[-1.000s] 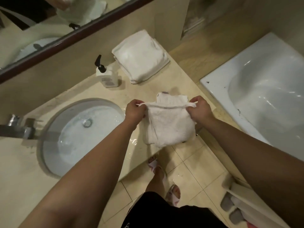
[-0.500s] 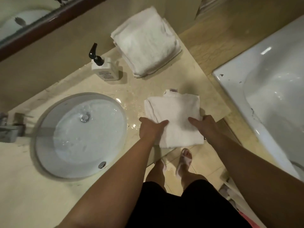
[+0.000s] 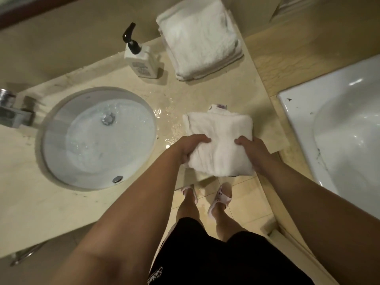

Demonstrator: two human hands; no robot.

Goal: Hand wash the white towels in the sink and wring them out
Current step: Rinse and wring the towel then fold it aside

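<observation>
Two hands are on one folded white towel, and I read the scene from the left. At the far left edge I see a metal tap (image 3: 14, 114) mounted on the beige counter (image 3: 51, 202). Next to it sits the round sink (image 3: 98, 138), with water in its bowl and the drain near the middle. Behind the sink's right rim stands a white soap bottle (image 3: 141, 60) with a black pump, and to the right of that lies a stack of folded towels (image 3: 200, 40) against the wall. Puddles of water shine on the counter between the sink and the towel I am handling.

My left hand (image 3: 190, 148) grips the near left edge of the damp towel (image 3: 221, 140), fingers curled over the cloth with the thumb underneath. The towel lies folded on the counter's right end, near the front edge, with a small label poking out at its far side. My right hand (image 3: 251, 152) clamps the towel's near right edge, fingers curled on top. Further right, a white bathtub (image 3: 304, 128) fills the frame's edge.
</observation>
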